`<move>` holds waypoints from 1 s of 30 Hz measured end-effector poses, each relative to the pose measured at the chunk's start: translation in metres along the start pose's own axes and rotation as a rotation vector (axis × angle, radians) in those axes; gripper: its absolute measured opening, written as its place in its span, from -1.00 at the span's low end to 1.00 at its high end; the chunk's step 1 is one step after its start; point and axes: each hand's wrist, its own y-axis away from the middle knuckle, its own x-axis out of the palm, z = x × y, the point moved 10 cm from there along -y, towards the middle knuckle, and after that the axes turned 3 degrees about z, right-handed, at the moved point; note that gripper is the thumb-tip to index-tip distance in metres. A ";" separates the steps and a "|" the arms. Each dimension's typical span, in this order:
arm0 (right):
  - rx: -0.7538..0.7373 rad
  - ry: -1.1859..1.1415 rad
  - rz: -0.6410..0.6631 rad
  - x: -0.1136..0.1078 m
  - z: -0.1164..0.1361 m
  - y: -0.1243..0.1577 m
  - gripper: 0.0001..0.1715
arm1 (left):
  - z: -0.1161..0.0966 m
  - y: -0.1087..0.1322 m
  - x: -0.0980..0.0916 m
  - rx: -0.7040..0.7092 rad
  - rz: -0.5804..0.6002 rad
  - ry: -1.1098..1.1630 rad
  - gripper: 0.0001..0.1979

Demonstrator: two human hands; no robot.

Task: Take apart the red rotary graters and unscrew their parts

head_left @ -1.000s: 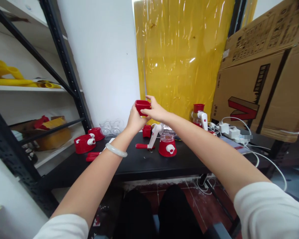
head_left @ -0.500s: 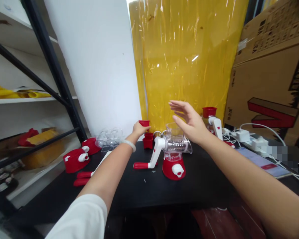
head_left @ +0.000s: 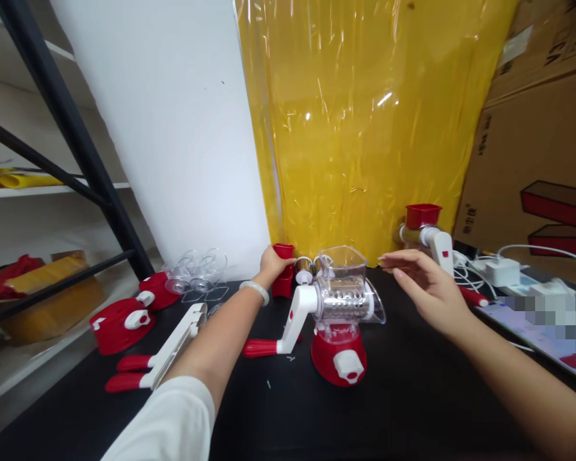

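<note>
Pusher, red plastic (head_left: 284, 250), qty 1: in L hand (head_left: 271, 264), closed narrow round it, thumb across front, other fingers mostly hidden; wht bangle (head_left: 254, 291) on that wrist. 2nd red pusher (head_left: 282, 287): directly below L hand; can't tell if the two touch. Drum, loose, metal w/ wht end (head_left: 304, 269): just R of L thumb. Rotary drum grater, tabletop type (head_left: 340, 304), qty 1: btwn the hands, nearer the camera than L hand, upright on blk tabletop (head_left: 393, 410); clear hopper, perforated metal drum fitted, red base w/ wht knob, wht crank w/ red grip pointing L. R hand (head_left: 425, 288): wide, fingers extended together, thumb apart; just R of grater's clear outlet, not touching. 2nd drum grater (head_left: 411, 234): behind R hand, red pusher in its hopper, wht crank. Phone or tablet, lit (head_left: 523, 326): R of R hand, part blurred out. Wht adapter (head_left: 502, 272) + cables: beyond it, near carton (head_left: 518, 147). Clear plastic pcs (head_left: 196, 275), several: L of L hand. Red bases w/ wht knobs (head_left: 121, 325), qty 2: farther L. Spare cranks, wht w/ red grips (head_left: 175, 346), qty 2: lying beside L forearm. Yellow film curtain (head_left: 360, 128): behind both hands.
</note>
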 end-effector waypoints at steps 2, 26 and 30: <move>0.011 0.015 0.019 0.003 -0.006 0.003 -0.77 | 0.004 -0.001 0.002 -0.012 -0.006 0.005 -0.25; 0.077 0.020 0.084 0.015 -0.015 0.014 -0.76 | 0.008 0.001 0.008 -0.040 0.088 0.048 -0.09; 0.090 0.010 0.080 0.013 -0.016 0.016 -0.76 | 0.004 0.000 0.012 -0.015 0.107 0.038 -0.16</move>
